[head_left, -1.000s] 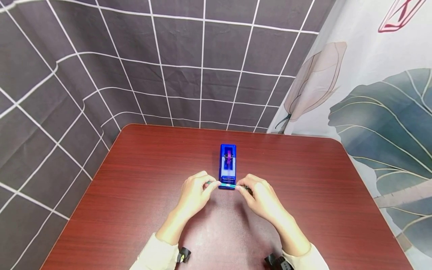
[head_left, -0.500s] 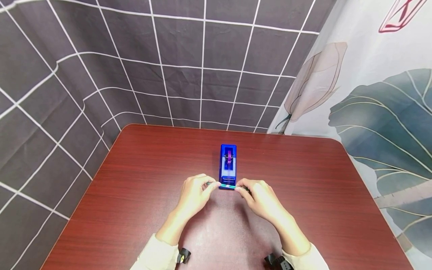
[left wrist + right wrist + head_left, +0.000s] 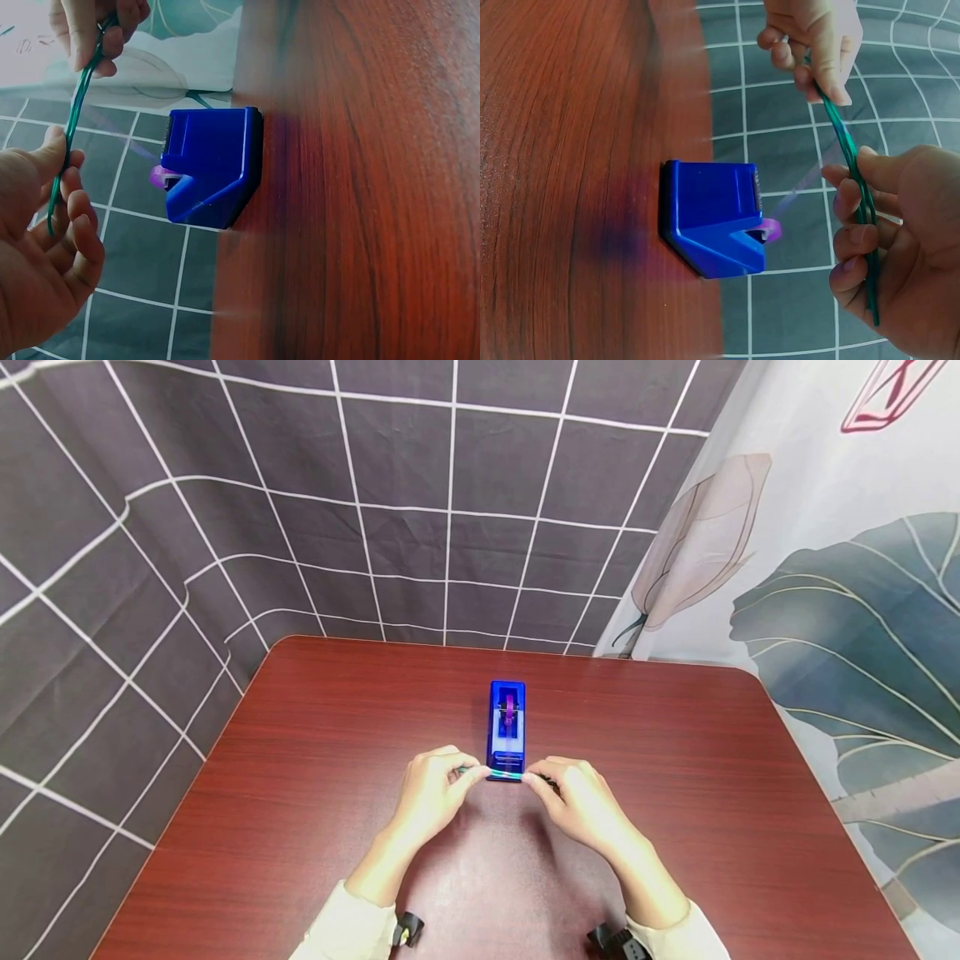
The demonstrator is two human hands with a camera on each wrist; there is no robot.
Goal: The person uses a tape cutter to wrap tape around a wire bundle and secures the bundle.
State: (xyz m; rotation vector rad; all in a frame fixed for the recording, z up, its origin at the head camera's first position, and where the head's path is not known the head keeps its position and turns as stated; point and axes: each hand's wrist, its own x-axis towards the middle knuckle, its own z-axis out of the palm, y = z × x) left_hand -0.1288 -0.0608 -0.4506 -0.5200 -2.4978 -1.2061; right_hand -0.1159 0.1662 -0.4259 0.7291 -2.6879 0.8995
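Left hand [image 3: 435, 787] and right hand [image 3: 585, 793] pinch green strands [image 3: 847, 144] stretched between them, at nine and three o'clock respectively. Faint tape [image 3: 802, 184] runs from the strands toward the blue dispenser [image 3: 214, 150], standing just beyond at twelve o'clock on the red-brown table [image 3: 322, 718].

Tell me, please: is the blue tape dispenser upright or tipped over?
Upright: both wrist views show the blue tape dispenser resting base-down on the table, with the purple roll on its upper side.
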